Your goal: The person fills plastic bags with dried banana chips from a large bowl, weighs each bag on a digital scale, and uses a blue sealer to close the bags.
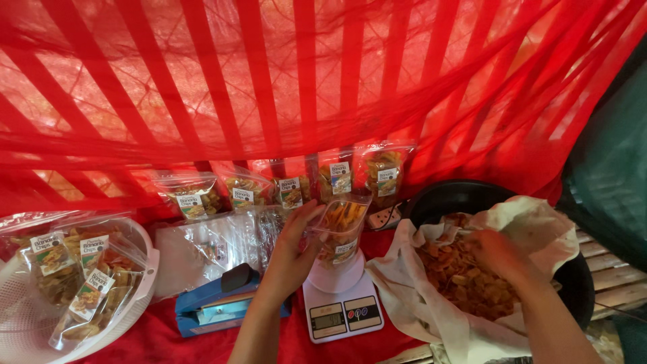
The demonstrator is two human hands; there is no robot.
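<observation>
Around the white kitchen scale (342,311), largest first:

- Red netting (323,87): hung behind the scale, across the whole background.
- Black basin (576,283): right of the scale, lined with a cream cloth (418,303) and heaped with fried chips (465,283).
- White basket (20,317): far left of the scale, filled with labelled chip packets (87,293).
- Blue heat sealer (216,303): just left of the scale, touching its edge.
- Stack of empty clear bags (209,246): left of the scale, behind the sealer.
- Row of filled packets (290,189): behind the scale, against the netting.
- Clear pouch (340,232): upright on the scale's platform, part filled with chips, mouth open.
- Left hand (293,249): above the scale, fingers closed around the pouch's left side.
- Right hand (499,256): right of the scale, down among the chips in the basin; blurred, grip cannot be told.
</observation>
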